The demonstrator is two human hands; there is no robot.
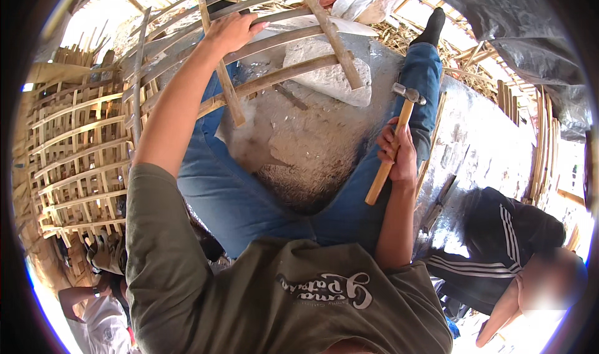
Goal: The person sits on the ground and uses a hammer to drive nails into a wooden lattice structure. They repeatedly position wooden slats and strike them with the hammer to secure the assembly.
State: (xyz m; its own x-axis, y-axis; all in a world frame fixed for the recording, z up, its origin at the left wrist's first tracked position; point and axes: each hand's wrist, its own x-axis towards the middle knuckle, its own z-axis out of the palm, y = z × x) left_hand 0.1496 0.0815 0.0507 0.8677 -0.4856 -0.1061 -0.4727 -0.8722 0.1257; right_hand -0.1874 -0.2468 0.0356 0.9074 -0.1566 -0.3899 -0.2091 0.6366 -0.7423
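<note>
My right hand (399, 151) is wrapped round the wooden handle of a hammer (379, 184) above my right thigh. Its metal head points up and away from me, over my right knee. At the far left, my left arm reaches out to a lattice of bamboo slats (274, 79), where long strips cross shorter pieces. My left hand (231, 32) is closed over the lattice beside one crosspiece; some of its fingers are hidden. Under the lattice's right end lies a pale stone block (359, 85) on the ground between my legs.
Finished-looking bamboo lattice panels (81, 148) stand to my left. A person in dark striped clothes (493, 248) sits close on my right; another in white (103, 326) is behind at lower left. Bamboo scraps (396, 39) lie near my right foot, and a loose strip (290, 96) on the ground.
</note>
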